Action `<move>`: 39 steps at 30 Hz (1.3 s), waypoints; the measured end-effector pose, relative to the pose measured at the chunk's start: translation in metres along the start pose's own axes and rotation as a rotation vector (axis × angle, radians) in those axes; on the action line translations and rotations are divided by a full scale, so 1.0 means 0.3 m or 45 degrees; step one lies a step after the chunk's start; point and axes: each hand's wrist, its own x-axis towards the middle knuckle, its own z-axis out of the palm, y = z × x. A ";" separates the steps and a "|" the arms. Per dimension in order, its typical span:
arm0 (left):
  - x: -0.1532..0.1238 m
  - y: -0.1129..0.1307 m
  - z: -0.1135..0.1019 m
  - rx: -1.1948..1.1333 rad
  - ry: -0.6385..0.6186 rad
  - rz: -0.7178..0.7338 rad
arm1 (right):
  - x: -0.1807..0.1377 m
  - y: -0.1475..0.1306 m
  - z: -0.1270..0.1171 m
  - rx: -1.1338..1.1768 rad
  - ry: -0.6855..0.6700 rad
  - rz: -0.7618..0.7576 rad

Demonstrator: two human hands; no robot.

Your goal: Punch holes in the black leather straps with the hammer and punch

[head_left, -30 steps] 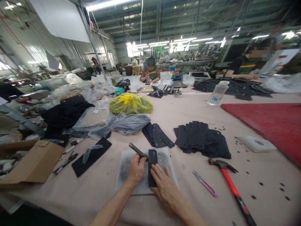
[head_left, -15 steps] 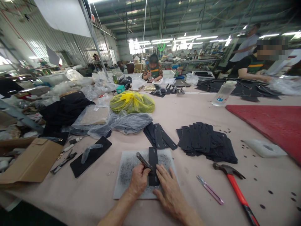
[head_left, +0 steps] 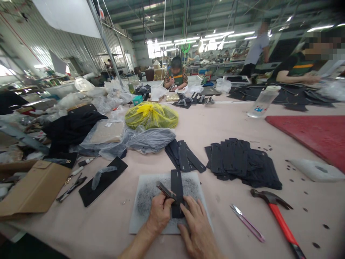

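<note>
Centrally, the left hand [head_left: 160,212] grips a metal tool [head_left: 164,189] angled over a black strip [head_left: 177,181] on a speckled board [head_left: 143,201]; the right hand [head_left: 198,223], spread and empty, rests at the strip's edge.

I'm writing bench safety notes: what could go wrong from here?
The metal tool in the left hand slants over the black strip and might slip, marking it. The right hand lies close by and could get nicked. The snips lie uncovered farther right and might prick a reaching hand.
</note>
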 end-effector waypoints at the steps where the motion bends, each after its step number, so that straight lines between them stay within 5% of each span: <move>1: 0.000 -0.004 0.000 0.009 -0.003 0.012 | 0.007 -0.001 -0.005 0.010 0.035 0.029; 8: -0.006 -0.016 0.007 0.081 -0.048 0.084 | 0.274 0.079 -0.098 0.109 0.003 0.347; 14: 0.002 -0.012 0.006 0.113 -0.040 0.073 | 0.475 0.141 -0.049 0.025 -0.049 0.331; 32: 0.000 -0.027 0.008 0.049 -0.052 0.061 | 0.494 0.151 -0.003 0.038 -0.115 0.339; 39: -0.003 -0.016 0.008 0.102 -0.042 0.067 | 0.388 0.096 -0.089 0.243 -0.192 0.196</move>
